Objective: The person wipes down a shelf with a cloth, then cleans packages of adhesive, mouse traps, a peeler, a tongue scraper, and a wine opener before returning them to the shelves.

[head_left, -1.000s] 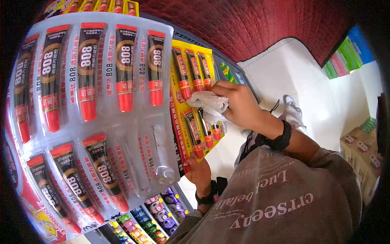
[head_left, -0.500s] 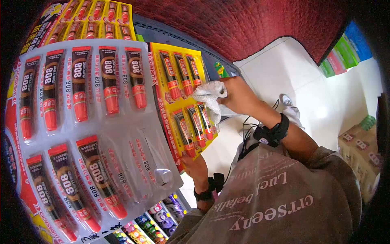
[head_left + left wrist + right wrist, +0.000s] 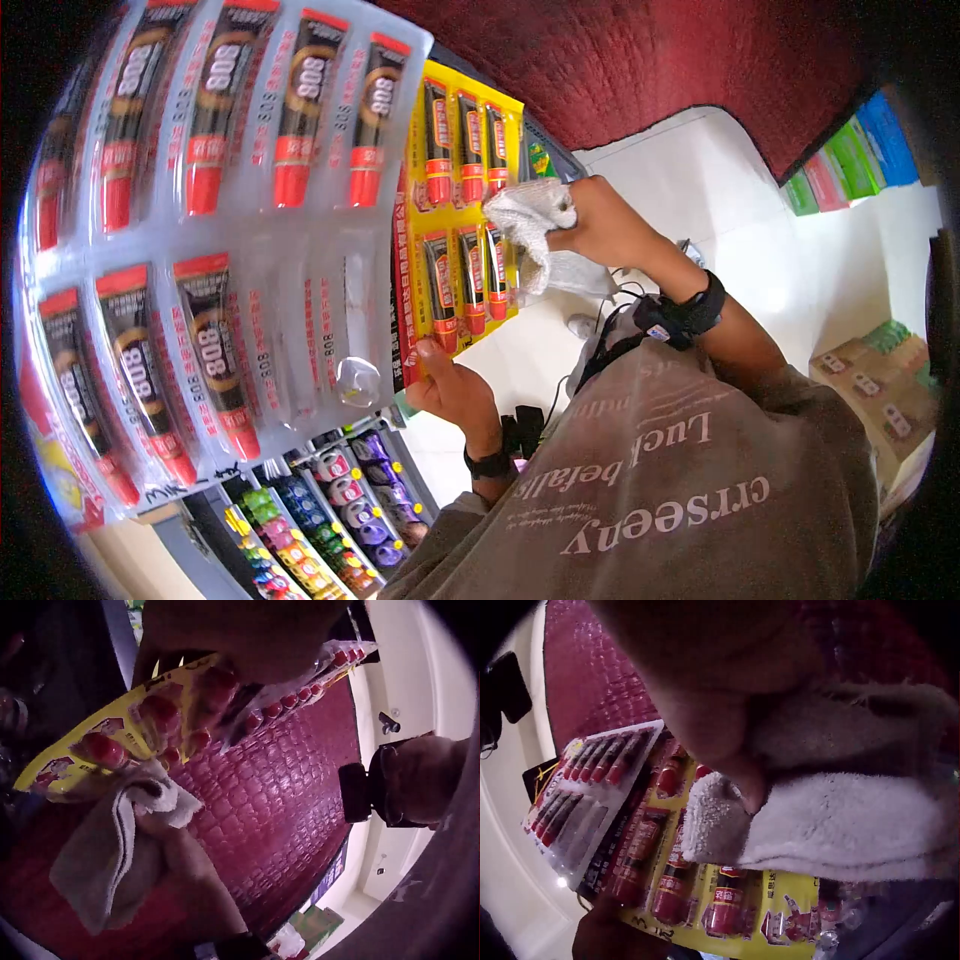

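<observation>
Since half a second ago, the clear plastic blister card of black-and-red tubes [image 3: 320, 238] has shifted upward in your head view. Your left hand [image 3: 455, 395] pinches the lower edge of the yellow rectangular tube card [image 3: 452, 218]; your right hand [image 3: 605, 230] (grip closed) clutches a whitish terry cloth [image 3: 530, 208] overlapping its side.

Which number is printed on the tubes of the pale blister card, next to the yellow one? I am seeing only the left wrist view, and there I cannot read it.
Observer: In the head view, the red-capped squeeze tubes read 808.
Operator: Thank you. Is the pale blister card full?
Observer: No, two pockets of its lower row, at the end towards the yellow blister card, are empty.
Operator: And is something handwritten on the yellow blister card?
Observer: Yes, the right wrist view shows a handwritten 3 close to its edge, near the left hand.
</observation>
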Motion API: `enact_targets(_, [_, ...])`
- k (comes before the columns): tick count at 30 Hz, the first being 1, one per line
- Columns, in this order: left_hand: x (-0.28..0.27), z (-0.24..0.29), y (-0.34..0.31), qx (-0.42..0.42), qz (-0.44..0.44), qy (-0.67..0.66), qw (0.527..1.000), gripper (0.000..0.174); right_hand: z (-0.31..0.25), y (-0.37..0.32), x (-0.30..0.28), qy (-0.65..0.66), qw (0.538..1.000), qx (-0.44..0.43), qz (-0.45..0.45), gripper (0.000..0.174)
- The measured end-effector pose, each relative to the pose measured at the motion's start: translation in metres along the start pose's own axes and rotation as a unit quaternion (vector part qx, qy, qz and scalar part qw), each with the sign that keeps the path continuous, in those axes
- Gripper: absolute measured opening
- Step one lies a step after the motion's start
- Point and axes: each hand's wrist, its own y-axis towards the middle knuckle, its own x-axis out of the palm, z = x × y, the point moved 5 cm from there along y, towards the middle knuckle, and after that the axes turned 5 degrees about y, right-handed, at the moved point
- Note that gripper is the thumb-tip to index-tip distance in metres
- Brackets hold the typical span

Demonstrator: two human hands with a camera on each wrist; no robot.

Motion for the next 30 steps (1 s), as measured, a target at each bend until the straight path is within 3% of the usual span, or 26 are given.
enact_targets(4, [0.006,0.009,0.001,0.033,0.018,0.019,0.999,0.037,0.001,0.009,-0.01,0.042,0.999,-0.019,0.013,0.032])
enact_targets(8, [0.007,0.008,0.002,0.047,0.018,-0.011,0.999,0.039,0.006,0.007,-0.013,-0.011,1.0,0.01,-0.015,0.032])
enact_targets(10, [0.009,0.008,0.0,0.048,0.028,-0.026,0.998,0.039,0.006,0.005,-0.014,0.016,1.0,-0.022,-0.002,0.032])
enact_targets(14, [0.004,-0.004,-0.008,0.06,-0.027,-0.035,0.997,0.034,0.01,0.001,-0.017,0.016,0.999,-0.048,0.013,0.032])
enact_targets(15, [0.004,0.002,-0.011,0.132,-0.054,-0.06,0.988,0.04,0.008,-0.002,-0.016,0.015,0.999,-0.044,0.01,0.033])
enact_targets(18, [0.013,0.006,-0.008,0.102,-0.069,-0.035,0.992,0.048,0.005,-0.004,-0.012,0.009,1.0,-0.024,-0.002,0.033])
enact_targets(22, [0.019,0.021,-0.008,0.042,-0.049,-0.014,0.998,0.033,0.009,-0.007,-0.009,-0.014,1.0,-0.003,-0.016,0.033])
enact_targets(30, [0.014,0.023,-0.005,0.089,-0.024,0.034,0.995,0.024,0.004,-0.011,-0.018,0.001,1.0,-0.023,-0.016,0.033])
